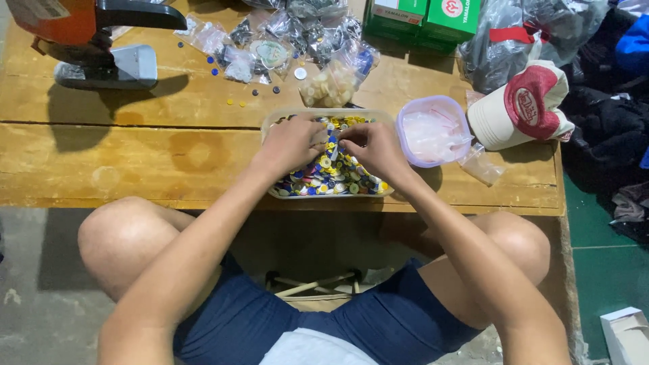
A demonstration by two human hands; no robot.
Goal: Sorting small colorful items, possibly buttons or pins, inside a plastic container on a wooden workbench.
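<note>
Head view, looking down past bare knees and dark blue shorts onto a low wooden table.

Centre of the frame: a clear rectangular plastic tray near the table's front edge, heaped with small round caps in yellow, blue, white and green. Left hand resting on the heap at the tray's left side, fingers curled down into the caps; whether that grip is clamped on any piece cannot be told. Right hand just beside it at the tray's right side, fingertips drawn together over the heap, seemingly pinching a small piece, though too small to tell for sure. Fingertips of both hands nearly touching above the middle of the tray.

Right of the tray, just beside it: a round container with a lilac rim, pale contents inside. Further right: a white and red cap lying on its side, with a small clear bag below it.

Upper centre: a pile of clear plastic bags with small parts, one bag of pale round pieces touching the tray's far edge. A few loose caps scattered on the wood. Upper left: an orange and grey machine. Upper right: two green boxes and dark clothing.
</note>
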